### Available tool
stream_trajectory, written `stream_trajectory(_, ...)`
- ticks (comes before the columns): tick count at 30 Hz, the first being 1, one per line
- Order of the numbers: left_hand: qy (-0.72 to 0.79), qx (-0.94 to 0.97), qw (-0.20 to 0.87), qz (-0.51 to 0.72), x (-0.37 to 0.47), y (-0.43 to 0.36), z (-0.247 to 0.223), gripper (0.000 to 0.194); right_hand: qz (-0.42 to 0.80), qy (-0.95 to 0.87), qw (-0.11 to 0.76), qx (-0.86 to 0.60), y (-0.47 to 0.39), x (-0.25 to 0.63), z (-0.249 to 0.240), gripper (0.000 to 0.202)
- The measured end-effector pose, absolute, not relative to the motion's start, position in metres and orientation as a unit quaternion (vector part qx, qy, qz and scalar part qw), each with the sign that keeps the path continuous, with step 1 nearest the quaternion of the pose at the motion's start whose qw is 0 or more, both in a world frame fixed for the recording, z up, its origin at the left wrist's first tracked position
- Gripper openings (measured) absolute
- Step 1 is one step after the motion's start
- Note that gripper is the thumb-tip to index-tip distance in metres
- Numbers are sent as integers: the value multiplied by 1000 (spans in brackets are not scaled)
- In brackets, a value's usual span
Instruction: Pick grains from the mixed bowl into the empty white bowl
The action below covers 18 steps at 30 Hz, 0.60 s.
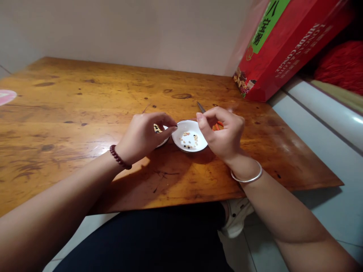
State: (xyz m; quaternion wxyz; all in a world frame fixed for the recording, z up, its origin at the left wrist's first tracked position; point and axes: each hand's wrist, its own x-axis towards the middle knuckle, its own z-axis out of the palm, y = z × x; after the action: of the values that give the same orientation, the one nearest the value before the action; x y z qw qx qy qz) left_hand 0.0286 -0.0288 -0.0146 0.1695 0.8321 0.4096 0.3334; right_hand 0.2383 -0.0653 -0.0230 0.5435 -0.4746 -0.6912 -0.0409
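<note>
Small dark piece [176,126]: sits pinched between thumb and index finger of left hand [144,132], near left rim of white bowl [195,126] with scattered pale and dark bits [195,138]; cannot tell any item within narrow pinch of right hand [224,130], by bowl's right side

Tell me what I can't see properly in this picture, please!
All in the head view:
White dish on the left: mostly hidden behind the left hand.
Dark speck at that hand's fingertips: too small to name.
Dark pointed thing: partly covered by the right hand.
Anything pinched in the right hand: its own fingers block it.
Pink-and-white thing: cut off by the left edge.
</note>
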Motion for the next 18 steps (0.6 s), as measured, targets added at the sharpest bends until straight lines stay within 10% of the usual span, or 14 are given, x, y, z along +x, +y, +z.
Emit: stream_trajectory(18,412,793,235,382,34,-36,-12,19,-88,-698,551,-449,-67,238,-22,27)
